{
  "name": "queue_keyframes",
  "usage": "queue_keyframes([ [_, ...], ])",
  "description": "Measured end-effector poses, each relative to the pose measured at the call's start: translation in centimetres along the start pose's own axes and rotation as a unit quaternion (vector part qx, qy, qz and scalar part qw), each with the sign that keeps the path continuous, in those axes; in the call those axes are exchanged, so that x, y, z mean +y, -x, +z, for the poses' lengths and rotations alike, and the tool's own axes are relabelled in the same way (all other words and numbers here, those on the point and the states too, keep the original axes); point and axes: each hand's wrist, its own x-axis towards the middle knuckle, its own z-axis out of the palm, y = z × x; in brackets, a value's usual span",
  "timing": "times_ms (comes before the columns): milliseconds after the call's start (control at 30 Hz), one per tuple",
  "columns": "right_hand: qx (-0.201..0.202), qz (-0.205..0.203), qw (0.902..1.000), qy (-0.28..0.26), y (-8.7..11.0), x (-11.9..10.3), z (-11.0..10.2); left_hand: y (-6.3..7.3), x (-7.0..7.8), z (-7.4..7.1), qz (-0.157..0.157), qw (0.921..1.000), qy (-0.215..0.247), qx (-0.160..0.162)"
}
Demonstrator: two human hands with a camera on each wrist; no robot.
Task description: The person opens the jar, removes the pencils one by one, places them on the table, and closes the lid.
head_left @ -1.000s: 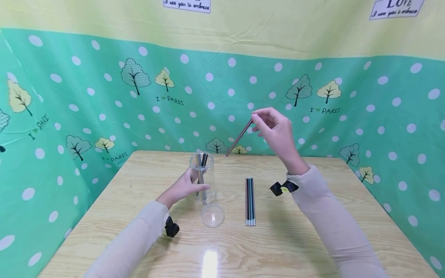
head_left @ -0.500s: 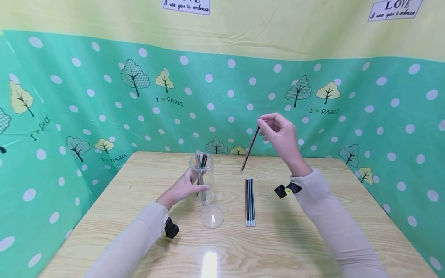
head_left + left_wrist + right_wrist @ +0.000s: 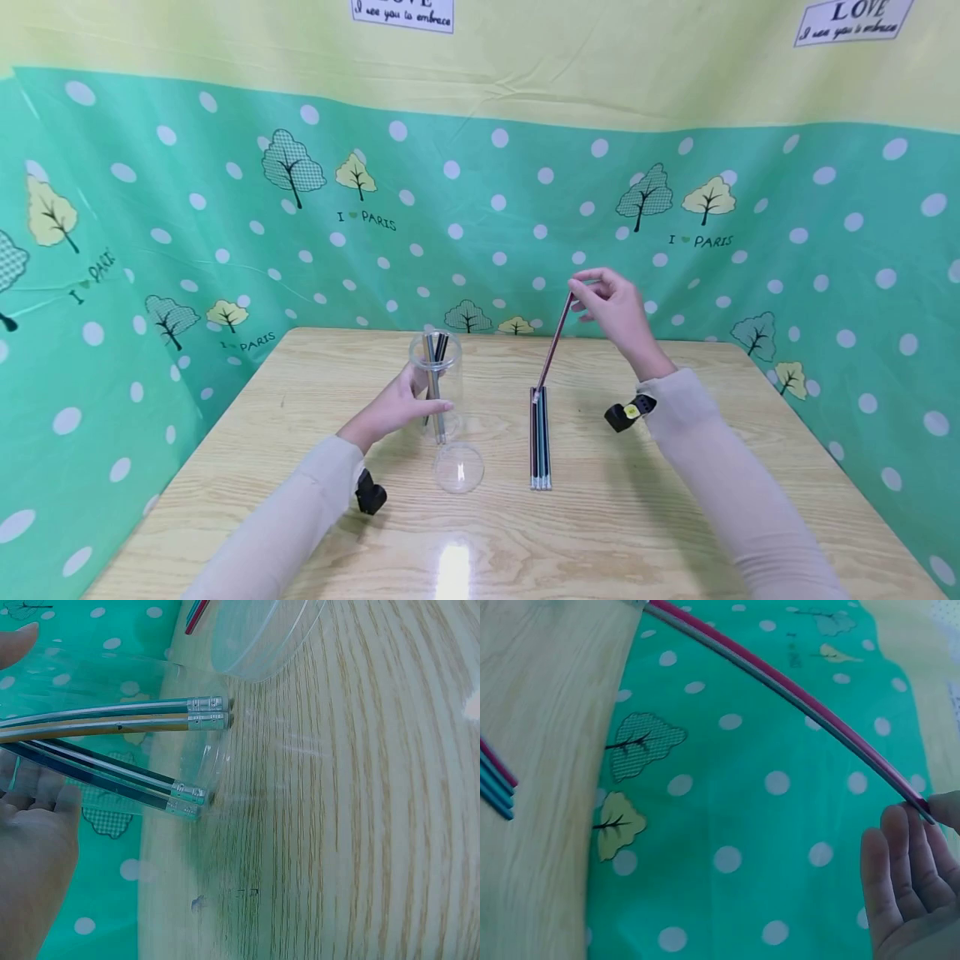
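1. The left hand [image 3: 397, 404] curls round a clear jar [image 3: 454, 393], thumb on the near side, fingers behind; the jar stands upright.
2. The right hand [image 3: 615, 317], raised off the table, pinches the upper end of a red-and-grey pencil [image 3: 555, 342] between thumb and fingertips, the other fingers loosely bent.
3. That pencil slants down and leftward from the right hand, its silver end lowest, over the far ends of the loose pencils [image 3: 540, 442]; whether they touch, I cannot tell.
4. Within the left hand's grasp, jar pencils [image 3: 112, 778] lean across one another, silver ends at the bottom.
5. Between the hands, nearer the person, the loose pencils lie side by side on the table [image 3: 337, 558], silver ends toward the person.
6. Just right of the left hand and nearer the person, a clear round lid [image 3: 459, 468] lies flat.
7. Beyond both hands hangs a green and yellow cloth [image 3: 495, 167] with dots and trees.
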Motion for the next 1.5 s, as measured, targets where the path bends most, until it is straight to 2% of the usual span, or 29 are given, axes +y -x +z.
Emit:
queue_keyframes([
  [167,-0.03,0.055,0.9979,0.013,-0.2,1.9,0.0,-0.1,0.0,0.0,0.002,1.0,0.0,0.001],
  [333,-0.058,0.109,0.9923,0.003,-0.3,4.3,0.0,-0.2,-0.1,-0.1,0.001,1.0,-0.002,0.002],
  [567,-0.094,0.159,0.9827,0.005,-0.1,7.2,0.4,-0.1,-0.1,0.0,0.004,1.0,0.0,0.002],
  [867,-0.143,0.18,0.9726,0.032,0.9,8.7,1.3,0.0,0.0,0.0,0.003,1.0,-0.006,0.0],
  [1200,-0.165,0.211,0.962,0.052,1.9,11.1,2.7,0.0,0.0,-0.1,0.004,1.0,-0.001,-0.006],
  [1500,-0.184,0.225,0.9535,0.078,2.6,11.8,3.7,-0.2,-0.1,-0.1,0.01,0.9999,0.004,-0.007],
])
